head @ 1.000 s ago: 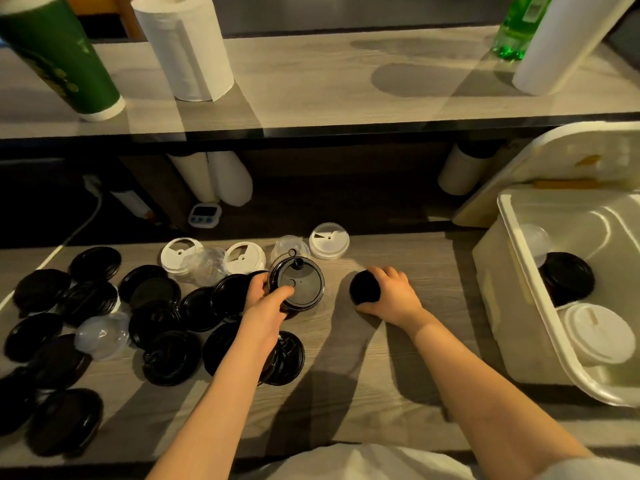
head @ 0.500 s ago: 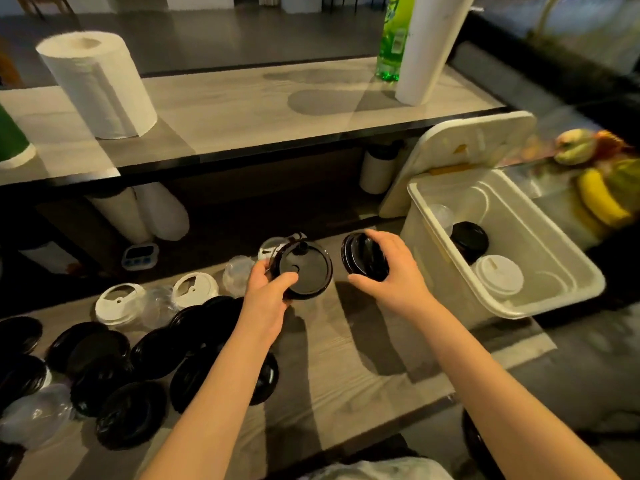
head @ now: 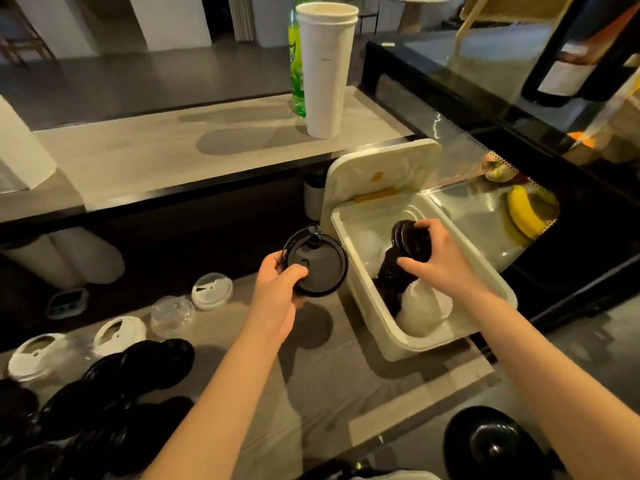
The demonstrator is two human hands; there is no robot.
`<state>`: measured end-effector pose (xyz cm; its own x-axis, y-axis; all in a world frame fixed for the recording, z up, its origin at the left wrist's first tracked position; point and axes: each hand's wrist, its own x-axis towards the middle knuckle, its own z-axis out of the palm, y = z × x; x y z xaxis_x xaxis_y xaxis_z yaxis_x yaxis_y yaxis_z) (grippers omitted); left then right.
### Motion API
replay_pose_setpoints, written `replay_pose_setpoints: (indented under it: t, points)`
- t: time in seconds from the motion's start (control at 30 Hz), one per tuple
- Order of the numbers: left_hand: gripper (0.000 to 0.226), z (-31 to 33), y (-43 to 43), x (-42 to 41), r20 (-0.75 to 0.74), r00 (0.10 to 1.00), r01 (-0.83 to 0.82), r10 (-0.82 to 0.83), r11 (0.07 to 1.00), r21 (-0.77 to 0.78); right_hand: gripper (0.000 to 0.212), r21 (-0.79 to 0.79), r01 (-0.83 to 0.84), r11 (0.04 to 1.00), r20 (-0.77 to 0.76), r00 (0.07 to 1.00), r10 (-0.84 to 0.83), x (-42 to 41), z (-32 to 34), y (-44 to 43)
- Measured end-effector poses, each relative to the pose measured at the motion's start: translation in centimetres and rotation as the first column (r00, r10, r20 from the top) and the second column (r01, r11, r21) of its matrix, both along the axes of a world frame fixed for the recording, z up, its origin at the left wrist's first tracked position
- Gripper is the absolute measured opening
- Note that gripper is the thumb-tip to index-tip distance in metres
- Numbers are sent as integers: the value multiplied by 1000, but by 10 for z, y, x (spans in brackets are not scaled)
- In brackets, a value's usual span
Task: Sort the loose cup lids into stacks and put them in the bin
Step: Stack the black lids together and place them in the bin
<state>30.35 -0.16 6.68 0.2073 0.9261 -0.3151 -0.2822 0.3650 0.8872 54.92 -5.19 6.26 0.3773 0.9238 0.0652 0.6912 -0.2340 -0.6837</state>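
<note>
We see the bench (head: 346, 393) carrying the white bin (head: 367, 306) at right and loose black lids (head: 138, 368) at near left. Our right hand (head: 440, 258) is over the bin, fingers curled round a black lid stack (head: 412, 240). Our left hand (head: 277, 289) hovers just left of the bin, fingers pinching a wider black lid (head: 318, 265).

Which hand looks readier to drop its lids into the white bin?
Right. The right hand holds its black lid stack over the open bin; the left hand grips a large black lid outside it.
</note>
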Motion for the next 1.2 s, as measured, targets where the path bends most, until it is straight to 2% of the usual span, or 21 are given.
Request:
replay_pose_setpoints:
  t: [0.1,0.23,0.3,0.4,0.53,0.73,0.9,0.93,1.0,1.03,1.07,1.1,1.13,1.17,1.2]
  points:
    - [33,5,3,27,0,999,-40,40,999,-2,68,-130,-86,988,147,984,105,37,-12,20]
    - [32,5,3,49,-8,997,-74,75,997,14,59,-358,-212,909,364,865,346,63,-30,51]
    - [33,3,3,56,-3,995,-95,95,995,12,55,-504,-218,835,390,806,446,66,-40,64]
    - [34,2,4,63,-1,992,-125,125,992,7,60,-590,-229,775,357,787,504,67,-59,75]
    - [28,-1,7,72,-15,989,-145,145,989,4,67,-602,-232,764,365,771,521,73,-70,79]
    - [35,-5,8,82,-50,992,-119,119,993,3,72,-637,-207,742,459,671,582,70,-72,88]
    - [39,-4,10,90,-95,991,-89,89,996,9,65,-632,-234,739,411,707,576,76,-68,91]
    - [39,-4,11,92,-102,992,-80,80,997,10,60,-602,-243,760,416,717,559,77,-64,90]
    - [37,-5,13,94,-114,992,-61,62,998,12,52,-420,-269,866,408,797,446,76,-52,87]
    - [35,-5,13,96,-115,992,-50,51,999,14,50,-285,-275,919,330,871,363,72,-43,84]
    - [33,-6,14,97,-112,993,-38,39,999,15,48,-164,-270,949,157,942,295,65,-33,79]
    - [32,-6,13,98,-107,994,-24,25,1000,14,47,-84,-270,959,-87,961,263,57,-22,74]
    - [31,-6,13,99,-99,995,-10,11,1000,14,46,-49,-297,954,-339,903,264,49,-12,70]
    - [32,-7,13,100,-93,996,3,-2,1000,16,48,-53,-347,936,-522,809,270,42,-4,66]
    - [33,-7,12,100,-86,996,20,-18,1000,22,50,-74,-409,910,-612,739,282,37,-1,63]
